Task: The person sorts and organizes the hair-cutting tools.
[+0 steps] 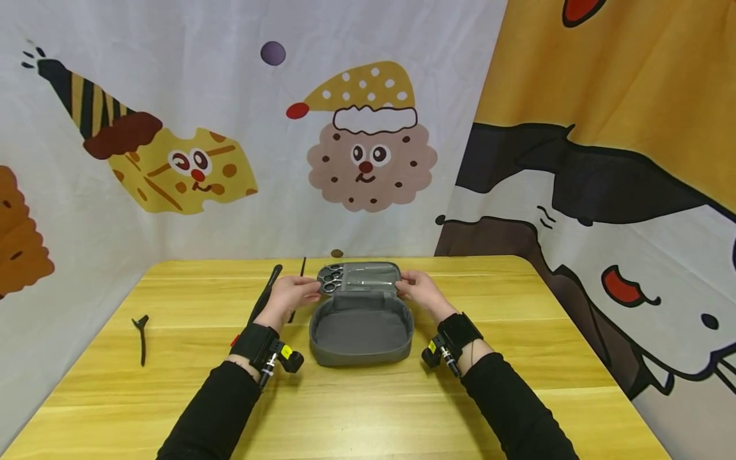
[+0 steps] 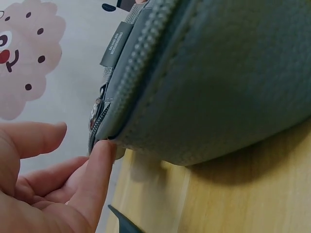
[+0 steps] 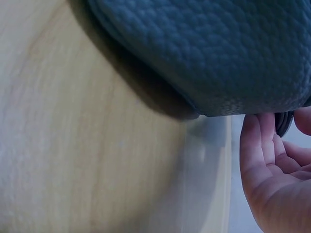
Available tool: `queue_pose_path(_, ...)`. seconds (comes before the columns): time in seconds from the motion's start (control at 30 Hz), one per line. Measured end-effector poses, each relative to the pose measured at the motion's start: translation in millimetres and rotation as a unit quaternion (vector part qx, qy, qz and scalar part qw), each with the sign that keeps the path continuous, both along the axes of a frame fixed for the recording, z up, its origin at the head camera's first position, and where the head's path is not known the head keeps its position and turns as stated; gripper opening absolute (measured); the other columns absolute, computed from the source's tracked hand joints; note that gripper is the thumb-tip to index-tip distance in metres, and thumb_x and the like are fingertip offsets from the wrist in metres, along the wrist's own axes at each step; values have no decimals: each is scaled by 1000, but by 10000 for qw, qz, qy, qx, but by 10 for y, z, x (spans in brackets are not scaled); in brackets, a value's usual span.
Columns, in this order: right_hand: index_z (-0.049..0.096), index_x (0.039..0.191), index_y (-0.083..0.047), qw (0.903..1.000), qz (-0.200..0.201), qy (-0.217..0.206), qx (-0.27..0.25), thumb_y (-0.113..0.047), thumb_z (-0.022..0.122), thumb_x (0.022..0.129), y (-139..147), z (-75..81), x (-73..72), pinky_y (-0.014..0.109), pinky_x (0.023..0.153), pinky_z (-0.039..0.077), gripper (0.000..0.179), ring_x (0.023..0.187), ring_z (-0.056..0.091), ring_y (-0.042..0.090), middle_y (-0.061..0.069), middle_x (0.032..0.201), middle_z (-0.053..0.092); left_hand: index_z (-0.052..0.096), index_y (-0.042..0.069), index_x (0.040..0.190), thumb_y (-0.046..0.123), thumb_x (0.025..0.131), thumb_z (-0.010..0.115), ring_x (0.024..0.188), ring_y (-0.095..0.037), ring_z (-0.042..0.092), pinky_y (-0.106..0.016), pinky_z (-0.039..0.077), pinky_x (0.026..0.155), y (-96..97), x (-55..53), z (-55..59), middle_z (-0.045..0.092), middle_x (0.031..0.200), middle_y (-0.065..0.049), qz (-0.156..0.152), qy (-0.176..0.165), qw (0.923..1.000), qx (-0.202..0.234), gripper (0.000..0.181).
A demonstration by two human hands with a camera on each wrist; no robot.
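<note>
A grey zip case stands on the table with its lid raised at the back. Several scissors show their finger loops at the left of the lid's inner pocket. My left hand is at the lid's left edge; in the left wrist view one fingertip touches the case while the thumb stands apart from it. With my right hand I hold the lid's right edge. In the right wrist view its fingers reach behind the dark edge, the thumb partly out of frame.
A black hair clip lies on the table at the left. A long black tool, partly hidden by my left hand, and a thin black stick lie left of the case. A printed curtain hangs behind the table.
</note>
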State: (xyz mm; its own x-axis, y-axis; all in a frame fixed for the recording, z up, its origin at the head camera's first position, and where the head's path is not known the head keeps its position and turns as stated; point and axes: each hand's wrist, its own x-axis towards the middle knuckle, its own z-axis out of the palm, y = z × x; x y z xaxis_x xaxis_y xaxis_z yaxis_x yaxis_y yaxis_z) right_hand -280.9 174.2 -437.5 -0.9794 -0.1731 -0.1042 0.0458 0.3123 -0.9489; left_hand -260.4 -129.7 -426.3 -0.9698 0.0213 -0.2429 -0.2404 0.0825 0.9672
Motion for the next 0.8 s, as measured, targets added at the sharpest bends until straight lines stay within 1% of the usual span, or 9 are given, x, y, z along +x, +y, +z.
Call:
queue_pose_path(0.13,44,139,15,9999,50,-101,108,-7,52,103,11,1,5,44,97,51,42,111,60,38,31,129,55,52,-14,134,9,98,62,110,-35,65,-36,55,90,-4,1,9,55,131,-32,-151,15,9999,-82,43)
queue_pose_path(0.27,46,138,13,9996,83,-215,176,-8,52,103,18,7,0,44,98,50,41,113,59,37,29,129,55,51,-14,134,10,99,62,112,-36,63,-37,54,92,-5,4,22,55,131,-32,-252,18,9994,-232,44)
queue_pose_path(0.4,48,138,11,9993,54,-279,262,-10,52,104,16,5,-4,42,97,50,40,112,60,35,26,128,57,49,-14,136,10,99,62,116,-38,60,-39,53,95,-10,8,13,53,133,-32,-351,8,9988,-347,46)
queue_pose_path(0.53,51,135,11,9989,26,-257,393,-12,53,104,18,-14,0,42,96,51,39,108,61,34,25,122,59,50,-14,135,11,99,62,117,-39,60,-40,51,96,-11,3,-12,54,132,-31,-444,28,9980,-445,46)
queue_pose_path(0.67,53,135,9,9984,8,-294,475,-14,52,104,15,-18,-8,43,95,51,38,105,61,32,23,120,61,52,-13,134,11,98,62,115,-38,61,-41,52,96,-10,8,-15,56,130,-30,-541,142,9965,-617,44)
queue_pose_path(0.8,53,136,7,9977,-68,-405,533,-16,53,104,9,-21,-14,41,92,52,40,103,61,28,21,118,62,54,-12,132,13,99,62,112,-37,63,-41,54,93,-16,24,-9,58,129,-30,-669,387,9916,-1037,43)
